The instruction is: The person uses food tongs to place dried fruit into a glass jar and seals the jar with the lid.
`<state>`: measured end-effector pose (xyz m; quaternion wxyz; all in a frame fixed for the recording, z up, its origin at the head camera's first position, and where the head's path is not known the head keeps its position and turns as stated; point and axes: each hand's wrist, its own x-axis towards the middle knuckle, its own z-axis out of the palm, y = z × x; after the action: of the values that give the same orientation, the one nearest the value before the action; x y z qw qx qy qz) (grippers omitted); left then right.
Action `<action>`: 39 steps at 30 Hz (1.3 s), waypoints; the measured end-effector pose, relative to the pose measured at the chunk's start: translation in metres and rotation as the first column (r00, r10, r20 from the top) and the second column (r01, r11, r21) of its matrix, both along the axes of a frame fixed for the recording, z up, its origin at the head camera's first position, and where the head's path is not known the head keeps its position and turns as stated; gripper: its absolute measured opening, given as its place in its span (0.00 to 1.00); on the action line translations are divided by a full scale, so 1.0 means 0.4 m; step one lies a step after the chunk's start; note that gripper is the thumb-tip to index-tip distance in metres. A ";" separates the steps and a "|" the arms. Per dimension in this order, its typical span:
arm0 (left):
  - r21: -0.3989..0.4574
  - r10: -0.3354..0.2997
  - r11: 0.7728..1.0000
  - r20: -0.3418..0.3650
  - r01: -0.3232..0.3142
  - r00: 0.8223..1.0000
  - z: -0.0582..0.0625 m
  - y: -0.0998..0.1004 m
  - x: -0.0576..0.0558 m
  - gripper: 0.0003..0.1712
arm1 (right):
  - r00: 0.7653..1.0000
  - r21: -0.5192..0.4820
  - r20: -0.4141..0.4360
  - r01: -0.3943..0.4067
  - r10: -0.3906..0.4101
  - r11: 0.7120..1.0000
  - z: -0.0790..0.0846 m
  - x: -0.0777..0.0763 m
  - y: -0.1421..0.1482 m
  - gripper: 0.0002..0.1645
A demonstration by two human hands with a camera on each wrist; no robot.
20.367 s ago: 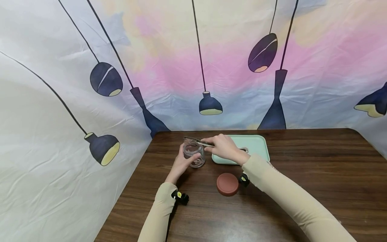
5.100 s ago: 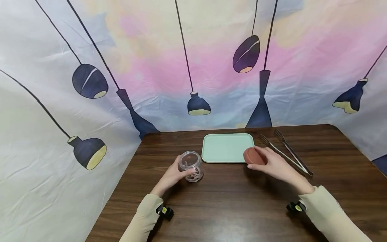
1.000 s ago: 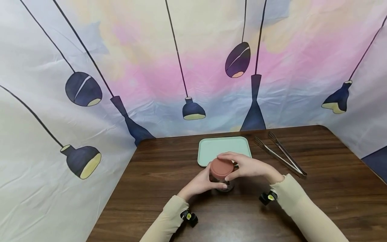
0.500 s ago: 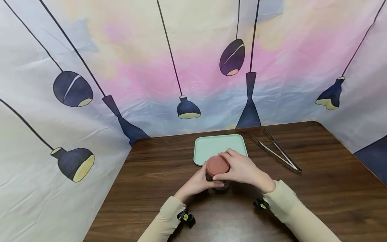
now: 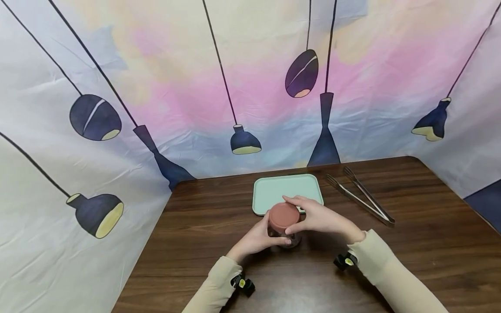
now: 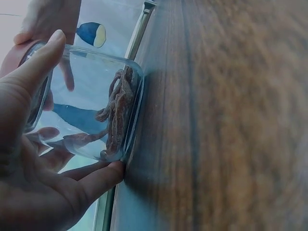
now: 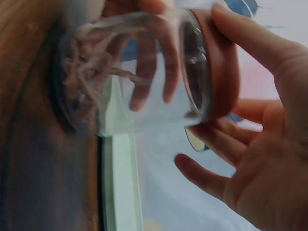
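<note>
A clear jar [image 6: 89,103] stands on the table in front of the tray, with brown wrinkled strips [image 6: 118,113] lying at its bottom. The left hand [image 5: 255,238] grips the jar's side, thumb across the front and fingers behind. On the jar's mouth sits a reddish-brown round lid [image 5: 284,216]. From the right, the right hand [image 5: 322,221] holds the lid by its edge between thumb and fingers. In the right wrist view, one finger [image 7: 202,175] sticks out away from the lid.
The mint-green tray [image 5: 270,193] lies just behind the jar, partly covered by the right hand and lid. To its right rest metal tongs [image 5: 389,220], spread apart. A patterned cloth [image 5: 188,87] hangs beyond the wooden table's [image 5: 430,243] back edge.
Earlier the right hand held the tongs at the uncovered jar, later the lid near the tray. The tongs now lie on the table and the lid is on the jar. Lately the right-hand fingers shifted slightly.
</note>
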<state>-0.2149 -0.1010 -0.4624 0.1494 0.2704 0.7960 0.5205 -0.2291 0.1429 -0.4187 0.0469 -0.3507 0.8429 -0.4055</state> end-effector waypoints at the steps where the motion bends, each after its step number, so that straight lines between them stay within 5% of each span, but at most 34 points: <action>1: 0.005 -0.005 1.000 0.001 0.005 1.000 -0.002 -0.001 0.002 0.54 | 0.999 0.010 -0.026 0.033 -0.033 0.999 -0.002 0.006 -0.006 0.60; 10: 0.003 0.016 1.000 -0.002 -0.016 1.000 -0.008 -0.008 0.016 0.54 | 0.973 0.093 -0.132 0.204 -0.191 0.974 0.008 0.042 -0.045 0.59; 15: 0.004 -0.056 0.998 0.036 0.056 0.998 0.002 -0.019 0.003 0.55 | 0.998 0.064 -0.044 0.053 -0.051 0.997 0.015 0.033 -0.021 0.61; 21: -0.031 -0.108 0.993 0.084 0.111 0.991 0.010 -0.043 -0.002 0.57 | 0.996 0.036 0.018 -0.084 0.084 0.996 0.016 0.023 0.000 0.57; 30: -0.101 0.028 0.994 -0.063 -0.034 0.998 0.010 -0.010 0.004 0.55 | 0.997 0.051 -0.040 -0.067 0.070 0.996 0.018 0.013 0.008 0.55; 39: -0.104 0.154 0.980 -0.132 -0.168 0.979 0.006 0.015 0.024 0.53 | 0.991 0.037 -0.111 0.074 -0.070 0.997 0.010 0.039 -0.007 0.56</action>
<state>-0.2053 -0.0949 -0.4601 0.0725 0.2275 0.8516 0.4666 -0.2133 0.1402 -0.4149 -0.0070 -0.3407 0.8645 -0.3696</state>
